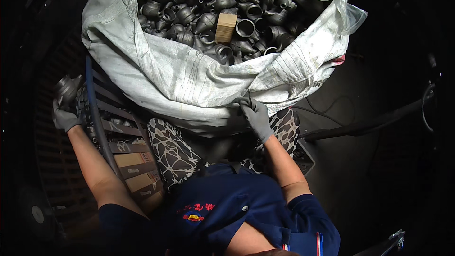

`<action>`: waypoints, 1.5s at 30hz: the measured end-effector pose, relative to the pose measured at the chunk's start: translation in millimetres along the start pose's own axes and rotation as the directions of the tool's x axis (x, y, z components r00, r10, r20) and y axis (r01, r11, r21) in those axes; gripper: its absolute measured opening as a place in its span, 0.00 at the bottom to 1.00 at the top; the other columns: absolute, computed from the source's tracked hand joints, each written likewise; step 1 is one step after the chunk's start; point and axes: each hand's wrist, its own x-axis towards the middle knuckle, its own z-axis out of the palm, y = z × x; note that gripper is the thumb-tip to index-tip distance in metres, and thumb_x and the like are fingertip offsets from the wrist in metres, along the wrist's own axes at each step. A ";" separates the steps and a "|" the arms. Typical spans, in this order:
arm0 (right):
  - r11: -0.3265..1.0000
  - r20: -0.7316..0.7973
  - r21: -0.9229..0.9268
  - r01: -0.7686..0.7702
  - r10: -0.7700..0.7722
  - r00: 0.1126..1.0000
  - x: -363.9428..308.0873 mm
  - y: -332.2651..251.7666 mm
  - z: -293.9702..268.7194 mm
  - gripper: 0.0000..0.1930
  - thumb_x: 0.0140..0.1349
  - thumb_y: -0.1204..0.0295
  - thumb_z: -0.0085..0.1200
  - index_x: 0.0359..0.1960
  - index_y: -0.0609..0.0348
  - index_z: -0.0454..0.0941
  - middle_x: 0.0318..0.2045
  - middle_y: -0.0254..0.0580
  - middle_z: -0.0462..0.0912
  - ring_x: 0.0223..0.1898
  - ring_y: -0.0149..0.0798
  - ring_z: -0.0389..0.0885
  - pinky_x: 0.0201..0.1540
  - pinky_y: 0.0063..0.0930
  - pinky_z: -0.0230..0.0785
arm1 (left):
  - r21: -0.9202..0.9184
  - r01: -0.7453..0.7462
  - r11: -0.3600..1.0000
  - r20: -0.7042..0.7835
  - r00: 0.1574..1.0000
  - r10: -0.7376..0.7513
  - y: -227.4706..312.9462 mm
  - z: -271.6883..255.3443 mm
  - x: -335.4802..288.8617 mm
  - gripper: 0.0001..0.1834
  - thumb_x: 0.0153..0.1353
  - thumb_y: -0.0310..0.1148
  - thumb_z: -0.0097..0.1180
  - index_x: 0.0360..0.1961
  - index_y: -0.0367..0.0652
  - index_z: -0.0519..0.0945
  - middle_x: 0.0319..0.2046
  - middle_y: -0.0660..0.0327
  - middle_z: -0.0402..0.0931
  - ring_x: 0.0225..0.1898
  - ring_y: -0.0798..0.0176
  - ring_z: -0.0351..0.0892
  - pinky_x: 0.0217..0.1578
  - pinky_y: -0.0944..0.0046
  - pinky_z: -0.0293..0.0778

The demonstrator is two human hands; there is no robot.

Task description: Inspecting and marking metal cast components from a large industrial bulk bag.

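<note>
My left hand (64,115), in a grey glove, is out at the left over a slatted metal crate. Its fingers are closed round a grey metal casting (68,88) with a rounded body. My right hand (257,117), gloved too, is closed in front of the big white woven sack (189,78). A thin dark tool (250,96) sticks up from its fingers; its kind is too small to tell. The sack's mouth is rolled down, and many hollow grey castings (246,28) lie heaped inside. On the heap rests a tan block (225,28).
The slatted crate's blue rim (98,114) runs along my left side, with more castings and flat cardboard (137,160) behind its slats. A dark bar (360,125) crosses at the right, near a cable (327,114) on the floor. My knees are against the sack.
</note>
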 end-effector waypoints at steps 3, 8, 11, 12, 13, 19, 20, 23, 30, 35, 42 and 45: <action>0.998 -0.017 -0.006 0.062 -0.062 0.998 0.4 -1.2 -4.4 0.09 0.61 0.76 0.53 0.42 0.64 0.80 0.25 0.30 0.80 0.25 0.19 0.69 0.27 0.17 0.64 | 0.132 -0.083 0.988 -0.144 0.984 0.102 -23.9 -31.8 17.5 0.18 0.60 0.34 0.49 0.41 0.29 0.81 0.43 0.52 0.78 0.41 0.58 0.77 0.46 0.59 0.74; 0.999 -0.013 0.052 -0.003 0.004 1.000 0.1 -3.4 -8.3 0.09 0.61 0.75 0.52 0.42 0.61 0.80 0.21 0.24 0.74 0.21 0.18 0.65 0.23 0.16 0.59 | 0.036 0.028 0.999 0.209 0.977 -0.035 -18.9 41.0 -14.5 0.25 0.62 0.34 0.49 0.58 0.33 0.67 0.56 0.50 0.68 0.57 0.53 0.69 0.57 0.53 0.66; 0.995 -0.038 0.098 0.000 0.004 0.999 3.8 5.2 -10.6 0.08 0.63 0.73 0.51 0.38 0.62 0.80 0.19 0.22 0.72 0.20 0.17 0.63 0.21 0.15 0.56 | -0.047 0.031 0.998 0.580 0.815 0.002 -15.4 131.2 -91.7 0.20 0.65 0.32 0.48 0.56 0.33 0.70 0.49 0.55 0.75 0.50 0.62 0.74 0.50 0.67 0.68; 0.995 -0.069 0.101 -0.011 0.018 0.997 5.4 11.0 -16.0 0.08 0.64 0.72 0.51 0.36 0.63 0.80 0.18 0.22 0.71 0.20 0.17 0.63 0.21 0.14 0.55 | -0.022 -0.004 1.000 0.679 0.734 0.017 -7.0 170.7 -148.5 0.19 0.64 0.31 0.50 0.54 0.33 0.72 0.46 0.57 0.77 0.46 0.65 0.76 0.47 0.69 0.69; 0.994 -0.072 0.105 -0.009 0.016 0.997 5.9 10.5 -17.1 0.08 0.64 0.72 0.51 0.36 0.63 0.80 0.18 0.22 0.71 0.20 0.17 0.63 0.21 0.14 0.55 | 0.002 -0.012 1.000 0.751 0.660 0.006 -6.4 195.6 -185.1 0.19 0.64 0.30 0.51 0.53 0.32 0.72 0.46 0.57 0.77 0.46 0.66 0.76 0.46 0.70 0.69; 0.983 -0.051 0.167 -0.076 0.086 0.995 6.4 -4.2 -20.0 0.12 0.66 0.68 0.49 0.31 0.65 0.80 0.21 0.30 0.80 0.22 0.19 0.68 0.26 0.17 0.62 | -0.007 -0.349 0.937 1.000 -0.020 0.000 -89.6 317.0 -365.8 0.23 0.55 0.33 0.54 0.54 0.39 0.74 0.48 0.51 0.77 0.49 0.54 0.77 0.52 0.62 0.69; 0.981 -0.054 0.183 -0.069 0.081 0.995 6.9 0.7 -21.5 0.13 0.66 0.69 0.48 0.30 0.66 0.80 0.21 0.32 0.81 0.23 0.20 0.70 0.27 0.17 0.63 | -0.007 -0.558 0.830 0.995 -0.090 -0.052 -90.5 329.0 -388.6 0.25 0.54 0.36 0.53 0.54 0.43 0.74 0.50 0.51 0.76 0.51 0.50 0.75 0.54 0.59 0.68; 0.973 -0.041 0.212 -0.091 0.102 0.994 7.0 -3.0 -18.0 0.12 0.66 0.70 0.48 0.30 0.65 0.81 0.22 0.32 0.81 0.24 0.20 0.71 0.27 0.17 0.64 | -0.181 -0.760 0.625 0.982 -0.174 0.072 -163.1 354.2 -421.1 0.30 0.52 0.37 0.52 0.59 0.50 0.67 0.52 0.54 0.72 0.60 0.53 0.64 0.57 0.50 0.61; 0.989 -0.098 0.143 0.042 -0.028 0.995 8.1 1.1 -19.8 0.11 0.65 0.72 0.49 0.38 0.67 0.80 0.25 0.36 0.82 0.26 0.24 0.74 0.30 0.19 0.67 | -0.139 -0.942 0.306 0.968 -0.194 -0.159 -192.3 370.7 -436.9 0.21 0.55 0.37 0.55 0.51 0.50 0.71 0.49 0.60 0.75 0.58 0.58 0.66 0.51 0.48 0.63; 0.986 -0.080 0.166 0.028 -0.015 0.997 8.7 0.8 -19.6 0.09 0.64 0.74 0.50 0.39 0.68 0.80 0.26 0.33 0.81 0.27 0.23 0.73 0.31 0.18 0.67 | -0.135 -0.942 0.307 0.983 -0.168 -0.081 -214.1 377.5 -436.4 0.11 0.56 0.38 0.54 0.39 0.49 0.78 0.42 0.61 0.77 0.51 0.57 0.72 0.47 0.50 0.67; 0.987 -0.133 0.149 0.058 -0.038 0.990 7.9 15.4 -15.5 0.08 0.64 0.73 0.52 0.36 0.66 0.80 0.21 0.26 0.73 0.25 0.20 0.67 0.28 0.17 0.63 | -0.008 -0.370 0.929 0.996 0.076 0.038 -200.3 363.0 -430.2 0.13 0.59 0.34 0.53 0.40 0.36 0.80 0.38 0.52 0.80 0.41 0.53 0.78 0.40 0.56 0.73; 0.991 -0.168 0.133 0.028 -0.006 0.986 7.5 22.2 -18.0 0.09 0.64 0.71 0.52 0.34 0.66 0.79 0.21 0.27 0.73 0.25 0.20 0.67 0.28 0.19 0.63 | 0.237 0.426 0.873 0.952 0.077 -0.296 -154.1 343.4 -431.5 0.12 0.63 0.32 0.50 0.44 0.36 0.78 0.37 0.57 0.80 0.33 0.66 0.78 0.32 0.68 0.74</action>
